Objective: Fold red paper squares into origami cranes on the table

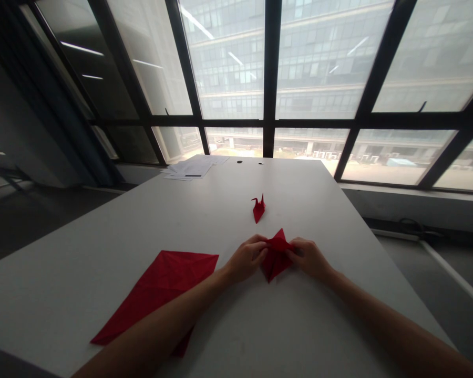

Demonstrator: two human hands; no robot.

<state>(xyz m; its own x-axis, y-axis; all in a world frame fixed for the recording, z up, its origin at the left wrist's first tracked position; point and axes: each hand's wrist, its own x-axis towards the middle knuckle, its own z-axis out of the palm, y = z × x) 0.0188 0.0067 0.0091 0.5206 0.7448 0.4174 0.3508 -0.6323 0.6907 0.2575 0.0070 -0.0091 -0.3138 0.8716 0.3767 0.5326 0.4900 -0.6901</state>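
A partly folded piece of red origami paper (275, 264) is between my hands, just above or on the white table. My left hand (249, 255) pinches its left corner between thumb and fingers. On the opposite side, my right hand (308, 256) grips the right corner the same way. One point of the paper sticks up away from me and another points toward me. Beyond it stands a small finished red paper crane (259, 210). A larger creased red sheet (161, 289) lies to the left, partly covered by my left forearm.
The white table (134, 231) reaches toward a row of tall windows (228, 58). Loose white papers (191, 167) lie at its far left end. Two small dark spots show near the far edge. A dark curtain (71, 115) hangs at the left.
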